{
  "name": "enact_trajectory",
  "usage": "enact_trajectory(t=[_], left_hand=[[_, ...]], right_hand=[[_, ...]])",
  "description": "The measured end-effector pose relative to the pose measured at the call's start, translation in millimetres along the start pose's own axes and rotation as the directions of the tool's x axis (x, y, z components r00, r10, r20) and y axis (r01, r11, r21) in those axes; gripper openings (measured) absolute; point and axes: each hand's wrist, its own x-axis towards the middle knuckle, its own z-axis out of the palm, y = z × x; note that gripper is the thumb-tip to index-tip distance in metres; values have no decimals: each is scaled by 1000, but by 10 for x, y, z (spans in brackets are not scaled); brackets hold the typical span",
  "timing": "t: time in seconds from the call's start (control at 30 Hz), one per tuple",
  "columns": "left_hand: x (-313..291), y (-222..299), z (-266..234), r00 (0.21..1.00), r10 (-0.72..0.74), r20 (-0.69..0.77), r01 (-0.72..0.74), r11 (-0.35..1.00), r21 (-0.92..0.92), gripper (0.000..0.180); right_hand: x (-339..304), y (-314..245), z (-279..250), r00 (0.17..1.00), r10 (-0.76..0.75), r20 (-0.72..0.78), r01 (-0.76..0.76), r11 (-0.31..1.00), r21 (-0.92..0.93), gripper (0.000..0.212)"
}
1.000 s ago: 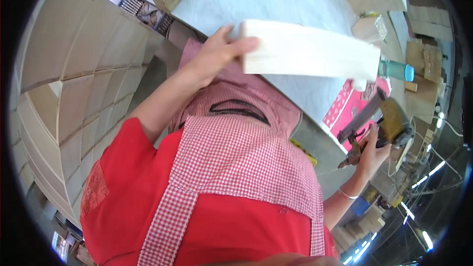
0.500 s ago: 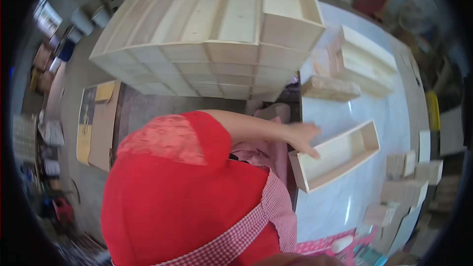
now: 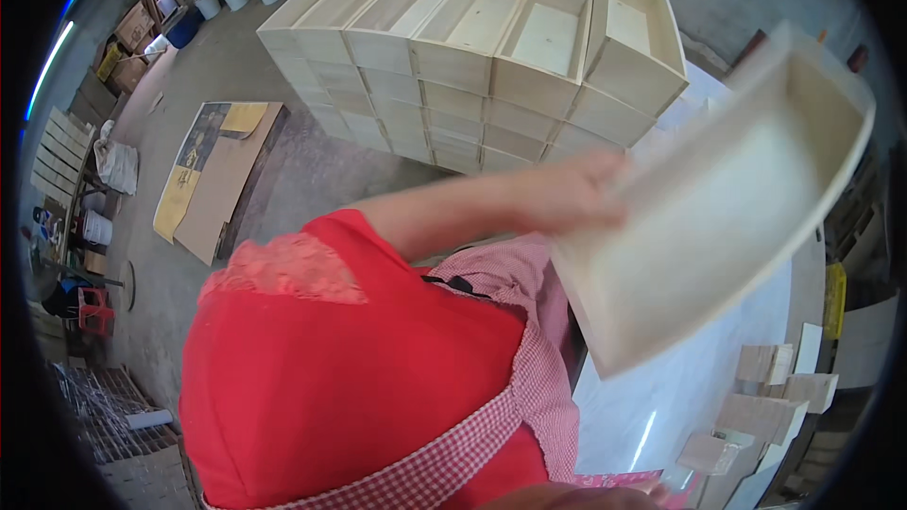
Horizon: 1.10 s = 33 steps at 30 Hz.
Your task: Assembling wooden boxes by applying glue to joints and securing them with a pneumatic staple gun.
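Observation:
My left hand (image 3: 597,194) grips the near left edge of a long, open, pale wooden box (image 3: 690,227). The box is lifted and tilted above the white table (image 3: 628,425), its open inside facing up toward me. Both hand and box are smeared by motion, and the fingertips are partly hidden. At the lower edge a strip of bare skin shows, but my right hand itself is not in view.
A tall stack of similar wooden boxes (image 3: 491,76) stands at the far side. Several small wooden blocks (image 3: 763,416) sit along the table's right edge. Flattened cardboard (image 3: 213,198) lies on the floor at left. A pink patterned item (image 3: 614,480) is at the table's near end.
The box has risen off the table and tilted up, looking much larger, with my left hand on its edge. My view has shifted, so the stack sits farther right.

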Motion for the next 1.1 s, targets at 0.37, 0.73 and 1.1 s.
enact_trajectory(t=[0.37, 0.73, 1.1], left_hand=[[135, 725, -1928, 759, 101, -643, -73, 995, 70, 46], [826, 84, -2141, 797, -115, -592, 26, 987, -158, 29], [724, 72, -1959, 766, -37, -642, -189, 941, -280, 43]], right_hand=[[100, -2727, 1660, 567, -779, 268, 400, 544, 737, 41], [130, -3928, 2815, 441, -743, 503, -118, 508, 853, 60], [229, -4429, 2875, 239, -757, 608, -105, 603, 791, 53]])
